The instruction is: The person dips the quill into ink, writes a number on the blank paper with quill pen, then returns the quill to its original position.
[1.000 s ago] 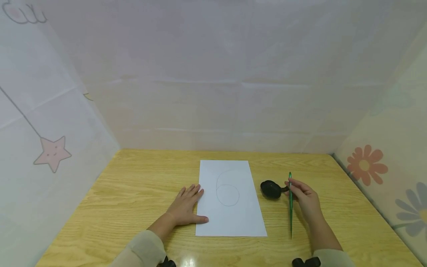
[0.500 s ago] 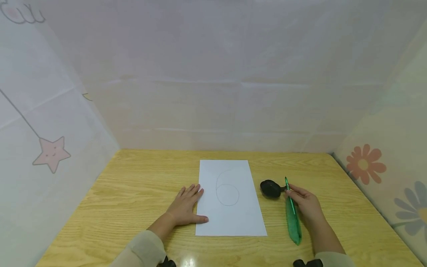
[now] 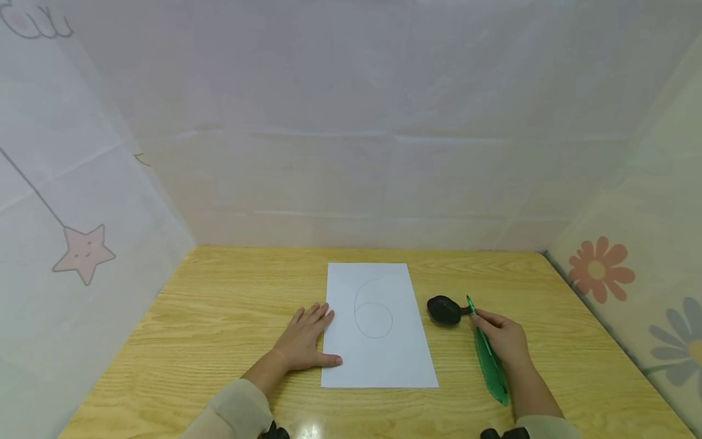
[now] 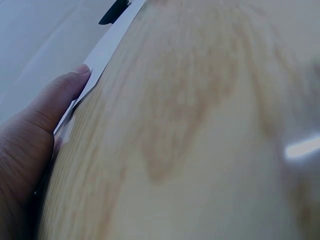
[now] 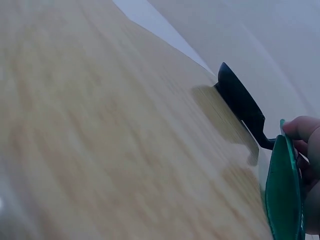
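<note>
My left hand [image 3: 307, 341] lies spread at the left edge of a white paper sheet [image 3: 406, 366], its thumb over the lower corner area. A thin line drawing like a 6 [image 3: 375, 320] is on the sheet. My right hand [image 3: 506, 341] pinches a green leaf-shaped pen [image 3: 490, 369], its narrow tip pointing away and its broad flat part hanging toward me. Just left of the pen is a black spoon-like thing [image 3: 444, 310] with a rounded body. In the right wrist view, the black thing's thin handle [image 5: 267, 143] runs behind the pen, where its end is hidden.
The wooden table [image 3: 236, 292] reaches back to a pale hanging cloth [image 3: 356, 152]. Cloths with a star [image 3: 85, 253] and flowers [image 3: 600, 268] stand along both sides. Black wrist devices [image 3: 504, 433] show at the sleeves.
The green pen has turned in my right fingers: first edge-on and upright, it now shows its broad side, with its lower end swung right. My left hand and the paper stay put.
</note>
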The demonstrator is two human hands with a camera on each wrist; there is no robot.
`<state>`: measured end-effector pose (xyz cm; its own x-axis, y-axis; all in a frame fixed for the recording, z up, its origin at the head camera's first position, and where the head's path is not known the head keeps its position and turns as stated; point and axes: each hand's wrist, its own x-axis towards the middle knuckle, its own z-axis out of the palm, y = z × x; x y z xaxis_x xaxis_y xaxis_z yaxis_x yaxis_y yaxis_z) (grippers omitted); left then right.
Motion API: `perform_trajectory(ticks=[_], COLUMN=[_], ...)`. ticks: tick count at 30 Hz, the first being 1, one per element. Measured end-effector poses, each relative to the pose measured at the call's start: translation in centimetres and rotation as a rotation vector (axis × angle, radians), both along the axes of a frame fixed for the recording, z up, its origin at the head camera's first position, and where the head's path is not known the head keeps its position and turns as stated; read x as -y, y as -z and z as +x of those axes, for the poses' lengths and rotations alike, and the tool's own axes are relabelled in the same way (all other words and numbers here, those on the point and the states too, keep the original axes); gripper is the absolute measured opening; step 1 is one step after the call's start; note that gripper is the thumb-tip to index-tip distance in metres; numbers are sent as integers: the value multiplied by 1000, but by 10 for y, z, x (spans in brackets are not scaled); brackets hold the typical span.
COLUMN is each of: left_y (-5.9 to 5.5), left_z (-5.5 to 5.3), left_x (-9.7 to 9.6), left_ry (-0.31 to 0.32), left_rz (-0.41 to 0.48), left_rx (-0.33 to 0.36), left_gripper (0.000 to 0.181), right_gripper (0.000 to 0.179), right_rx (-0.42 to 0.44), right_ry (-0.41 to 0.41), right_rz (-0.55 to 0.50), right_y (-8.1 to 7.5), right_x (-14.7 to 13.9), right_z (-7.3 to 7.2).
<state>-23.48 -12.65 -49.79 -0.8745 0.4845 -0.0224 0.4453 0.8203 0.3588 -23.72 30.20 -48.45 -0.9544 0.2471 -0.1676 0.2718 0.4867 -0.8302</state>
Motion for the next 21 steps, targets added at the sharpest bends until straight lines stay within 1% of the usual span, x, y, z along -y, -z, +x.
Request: perform_trajectory(ticks=[4,8,17,21], left_y=[-1,-1,-1,-2], left_z=[0,0,1,1], left_x=[0,-1,-1,0], left_ry=[0,-3,-2,-2], left_rz=[-3,-3,4,5], left_rx=[-2,-1,3,8], left_gripper=[104,103,103,103], right_gripper=[61,61,55,56], right_rx=[-16,-7,-14,-13], right_ry=[-38,-60,-53,-53], right_rz=[81,120,203,206], right_y=[2,4,5,5], right_x=[1,2,7,7], right_z=[0,-1,1,1])
